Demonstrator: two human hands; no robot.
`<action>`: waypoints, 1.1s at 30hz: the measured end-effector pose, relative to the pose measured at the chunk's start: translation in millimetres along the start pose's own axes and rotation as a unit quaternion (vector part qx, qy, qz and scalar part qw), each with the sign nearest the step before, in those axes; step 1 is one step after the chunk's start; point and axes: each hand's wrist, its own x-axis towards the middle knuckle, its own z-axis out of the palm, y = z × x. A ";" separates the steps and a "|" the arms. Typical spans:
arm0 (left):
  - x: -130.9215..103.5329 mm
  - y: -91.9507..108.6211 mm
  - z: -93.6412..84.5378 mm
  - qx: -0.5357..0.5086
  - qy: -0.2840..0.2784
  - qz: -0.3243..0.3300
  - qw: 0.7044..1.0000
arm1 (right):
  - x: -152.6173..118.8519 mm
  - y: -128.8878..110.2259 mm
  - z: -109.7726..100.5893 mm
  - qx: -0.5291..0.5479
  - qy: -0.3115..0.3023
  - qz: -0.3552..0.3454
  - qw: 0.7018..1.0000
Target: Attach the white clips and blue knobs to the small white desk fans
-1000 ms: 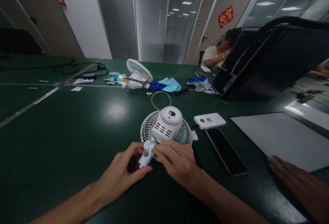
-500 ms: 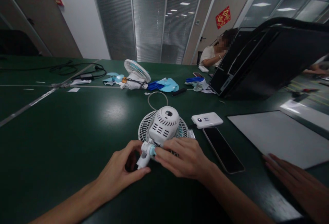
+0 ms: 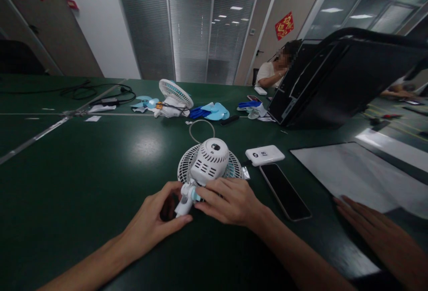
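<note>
A small white fan (image 3: 210, 159) lies face down on the green table, its vented motor housing up and its round grille beneath. Its white clip-like neck (image 3: 183, 205) points toward me at the lower left. My left hand (image 3: 157, 215) is curled around that neck, thumb below and fingers above. On the light-blue knob (image 3: 195, 194) at the joint, my right hand (image 3: 230, 202) has its fingertips closed. Part of the grille is hidden behind my right hand.
To the right are a white power bank (image 3: 265, 155), a phone (image 3: 285, 191), a pale sheet (image 3: 361, 170) and another person's hand (image 3: 377, 228). Farther back are a second fan (image 3: 174, 99), blue blades (image 3: 217, 111), gloves (image 3: 252, 107), cables (image 3: 80, 90) and a large black case (image 3: 337, 81).
The view has shifted slightly, so most things appear a little farther left. Both hands keep their hold on the fan's neck and knob. The pale sheet at the right looks more wrinkled.
</note>
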 end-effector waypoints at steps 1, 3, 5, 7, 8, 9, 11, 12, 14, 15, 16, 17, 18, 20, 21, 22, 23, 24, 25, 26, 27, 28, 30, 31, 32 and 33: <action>-0.2 -0.1 -0.1 -0.001 -0.003 -0.001 1.000 | -0.9 1.1 -0.7 0.001 0.000 -0.006 1.000; -0.3 -0.7 -0.2 -0.004 -0.013 -0.002 1.000 | -1.2 0.9 -0.6 -0.002 0.012 -0.005 1.000; 0.0 -1.5 0.0 -0.005 -0.017 -0.004 1.000 | 1.0 -3.1 1.3 -0.011 0.023 0.009 1.000; 0.4 -2.2 0.3 -0.003 -0.014 -0.007 1.000 | 4.6 -9.6 3.9 -0.021 0.029 0.033 0.999; 0.6 -2.3 0.5 0.000 -0.012 -0.007 1.000 | 6.2 -13.1 5.0 -0.024 0.030 0.045 0.998; 0.8 -2.3 0.6 0.003 -0.011 -0.007 1.000 | 7.4 -16.2 5.9 -0.024 0.029 0.057 0.998; 0.9 -1.9 0.8 0.004 -0.013 -0.005 1.000 | 7.9 -20.0 6.2 -0.017 0.019 0.080 0.996; 0.8 -1.5 0.8 0.003 -0.015 -0.005 1.000 | 7.2 -20.2 5.4 -0.011 0.014 0.088 0.996; 0.4 -0.6 0.8 -0.004 -0.013 -0.011 1.000 | 4.2 -17.0 2.2 0.001 -0.003 0.083 0.997; 0.1 -0.4 0.7 -0.007 -0.008 -0.016 1.000 | 2.4 -13.8 -0.1 0.007 -0.016 0.068 0.998; -0.2 -0.2 0.7 -0.010 -0.004 -0.020 1.000 | 0.7 -10.1 -2.6 0.012 -0.032 0.046 0.998; -0.4 -0.3 0.6 -0.012 -0.004 -0.022 1.000 | -0.8 -6.4 -4.9 0.015 -0.046 0.022 0.999; -0.6 -0.5 0.5 -0.013 -0.008 -0.023 1.000 | -1.9 -3.0 -7.0 0.016 -0.053 0.007 0.998; -0.8 -1.3 0.5 -0.013 -0.015 -0.020 1.000 | -2.5 1.0 -9.2 0.012 -0.048 -0.006 0.999; -0.8 -1.7 0.5 -0.011 -0.015 -0.019 1.000 | -1.9 1.0 -9.1 0.008 -0.038 0.000 0.999; -0.7 -2.0 0.7 -0.010 -0.014 -0.018 1.000 | -0.7 -0.2 -8.2 0.004 -0.027 0.006 1.000; -0.7 -2.2 0.9 -0.009 -0.014 -0.019 1.000 | 0.9 -2.7 -6.7 0.000 -0.017 0.016 1.000; -0.6 -2.2 1.2 -0.009 -0.018 -0.020 1.000 | 2.7 -6.0 -4.7 -0.004 -0.008 0.027 1.000; -0.5 -2.0 1.4 -0.007 -0.023 -0.022 0.999 | 4.5 -9.7 -2.5 -0.007 -0.001 0.040 0.999; -0.4 -1.8 1.5 -0.005 -0.027 -0.024 0.999 | 6.2 -13.5 -0.7 -0.009 0.003 0.053 0.999; -0.2 -1.5 1.5 -0.002 -0.029 -0.026 0.999 | 7.5 -16.7 0.6 -0.009 0.003 0.067 0.998; -0.1 -1.2 1.3 0.001 -0.027 -0.028 0.999 | 8.4 -18.9 1.1 -0.008 0.003 0.080 0.997; 0.2 -1.2 0.7 0.001 -0.023 -0.028 0.999 | 8.3 -19.4 -0.7 -0.001 -0.003 0.094 0.996; 0.3 -1.4 0.3 -0.002 -0.022 -0.029 0.999 | 7.4 -17.6 -2.6 0.005 -0.012 0.087 0.996; 0.2 -1.8 0.0 -0.005 -0.023 -0.029 0.999 | 6.0 -14.9 -4.8 0.010 -0.026 0.070 0.997; 0.0 -2.3 -0.2 -0.009 -0.024 -0.028 0.999 | 4.4 -11.6 -6.8 0.016 -0.041 0.047 0.998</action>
